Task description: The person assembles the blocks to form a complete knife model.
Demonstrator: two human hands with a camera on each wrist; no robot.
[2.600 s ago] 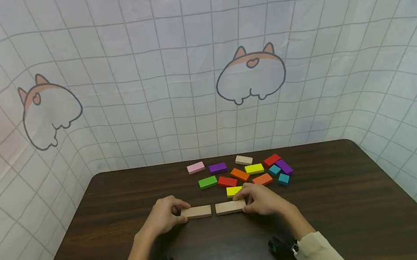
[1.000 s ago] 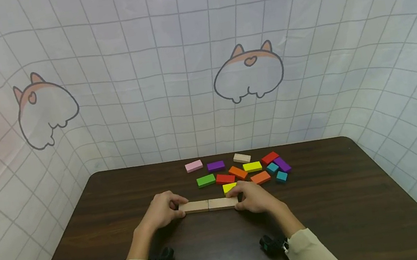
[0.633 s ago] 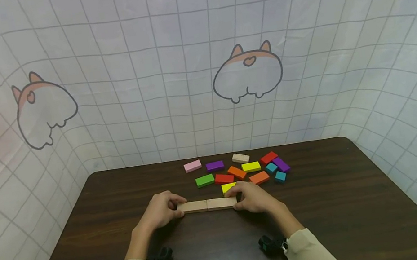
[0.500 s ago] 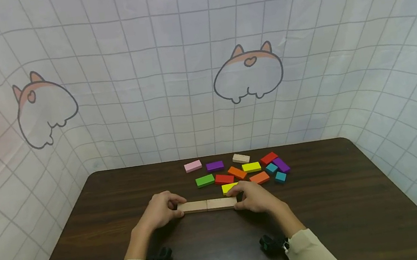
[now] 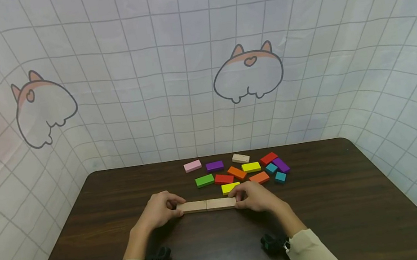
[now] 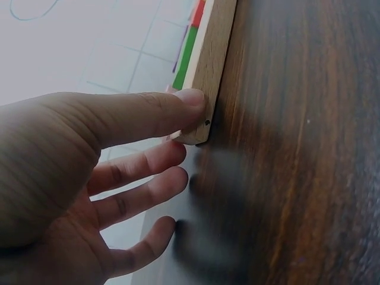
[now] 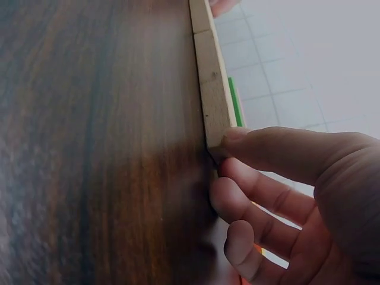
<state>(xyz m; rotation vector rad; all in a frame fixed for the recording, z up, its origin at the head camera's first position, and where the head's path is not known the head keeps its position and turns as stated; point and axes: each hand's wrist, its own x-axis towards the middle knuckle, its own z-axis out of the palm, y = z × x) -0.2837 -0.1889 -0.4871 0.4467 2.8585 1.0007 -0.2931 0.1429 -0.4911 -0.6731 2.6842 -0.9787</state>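
Note:
Two plain wooden blocks lie end to end on the dark table in the head view, forming one straight bar with a thin seam between them. My left hand (image 5: pixel 160 210) pinches the outer end of the left wooden block (image 5: pixel 195 207). On the other side, my right hand (image 5: pixel 257 196) has thumb and fingers at the outer end of the right wooden block (image 5: pixel 221 204). Each wrist view shows a thumb against the block's near side, the left thumb (image 6: pixel 148 116) and the right thumb (image 7: pixel 279 148). The lower fingers of both hands curve loosely beside the wood.
Behind the bar lie several coloured blocks, among them a yellow block (image 5: pixel 230 188), a green block (image 5: pixel 205 181), a red block (image 5: pixel 224 179) and a pink block (image 5: pixel 192 166). A small teal block (image 5: pixel 280 177) is at the right. A white gridded cloth (image 5: pixel 165 64) surrounds the table (image 5: pixel 346 199).
The gap between the two wooden blocks closed as both hands brought them together. Over the last half second the bar stays put; my right fingers shift slightly outward on its end.

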